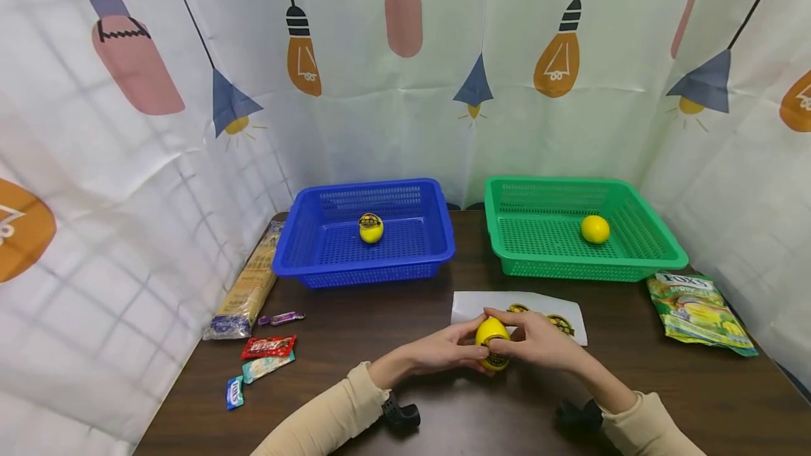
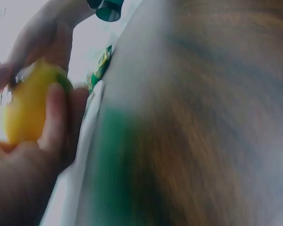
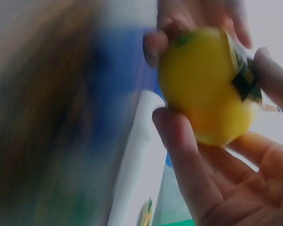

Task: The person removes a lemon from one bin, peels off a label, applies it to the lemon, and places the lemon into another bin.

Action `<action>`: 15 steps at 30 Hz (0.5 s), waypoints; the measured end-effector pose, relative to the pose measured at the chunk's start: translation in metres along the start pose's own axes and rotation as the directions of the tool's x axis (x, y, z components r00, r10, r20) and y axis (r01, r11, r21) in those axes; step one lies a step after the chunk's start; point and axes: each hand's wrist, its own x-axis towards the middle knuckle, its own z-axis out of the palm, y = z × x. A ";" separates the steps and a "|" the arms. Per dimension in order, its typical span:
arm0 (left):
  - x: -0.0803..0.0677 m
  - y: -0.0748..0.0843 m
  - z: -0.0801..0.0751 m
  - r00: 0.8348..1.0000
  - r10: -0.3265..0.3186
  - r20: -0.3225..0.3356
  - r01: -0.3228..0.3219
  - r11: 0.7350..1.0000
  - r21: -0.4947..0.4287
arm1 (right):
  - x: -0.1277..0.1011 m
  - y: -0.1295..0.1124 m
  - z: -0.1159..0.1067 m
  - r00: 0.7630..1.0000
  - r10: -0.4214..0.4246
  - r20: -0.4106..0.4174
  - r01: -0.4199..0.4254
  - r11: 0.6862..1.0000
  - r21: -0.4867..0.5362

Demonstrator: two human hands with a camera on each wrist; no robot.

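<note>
both hands cup one yellow lemon [image 1: 492, 342] just above the table [image 1: 380, 371], in front of the sticker sheet [image 1: 472, 307]; left hand [image 1: 443, 352] steadies it while right hand [image 1: 537, 340] fingers pinch a sticker [image 3: 243, 75] against its skin.

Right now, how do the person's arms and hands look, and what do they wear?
Both arms wear long cream sleeves with ribbed cuffs that end at the wrist. The left hand and the right hand are bare: no gloves, rings or watch can be seen. Below each wrist sits a small black device, the left wrist camera and the right wrist camera. No cables show.
</note>
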 end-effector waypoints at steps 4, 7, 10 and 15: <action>0.001 0.001 0.007 0.993 0.050 -0.110 -0.025 0.975 0.220 | 0.003 -0.006 0.009 0.992 0.020 -0.121 -0.028 0.998 -0.063; 0.002 0.000 0.011 0.980 0.097 -0.175 -0.029 0.934 0.356 | 0.004 -0.007 0.012 0.988 0.045 -0.147 -0.049 0.998 -0.028; 0.003 0.000 0.013 0.970 0.140 -0.200 -0.043 0.904 0.425 | 0.005 -0.007 0.012 0.984 0.065 -0.164 -0.068 0.998 -0.011; 0.006 0.001 0.014 0.956 0.189 -0.223 -0.049 0.856 0.515 | 0.007 -0.007 0.010 0.976 0.096 -0.198 -0.094 0.995 0.021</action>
